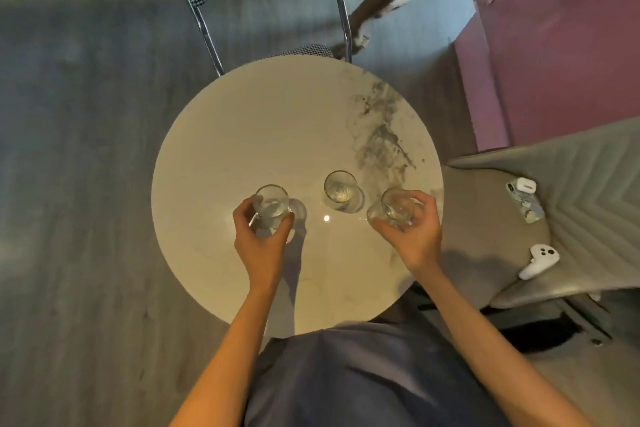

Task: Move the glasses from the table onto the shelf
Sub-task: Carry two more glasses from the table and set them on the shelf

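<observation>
A: Hands?
B: Left hand (260, 242) wraps left glass (272, 206), right hand (414, 236) grips tilted right glass (396, 206)
A: Third?
B: Middle glass (341, 190) stands free between them on round table (263, 135), no shelf visible

Two bare forearms, no sleeves showing, grey-blue garment (363, 378) over the torso
</observation>
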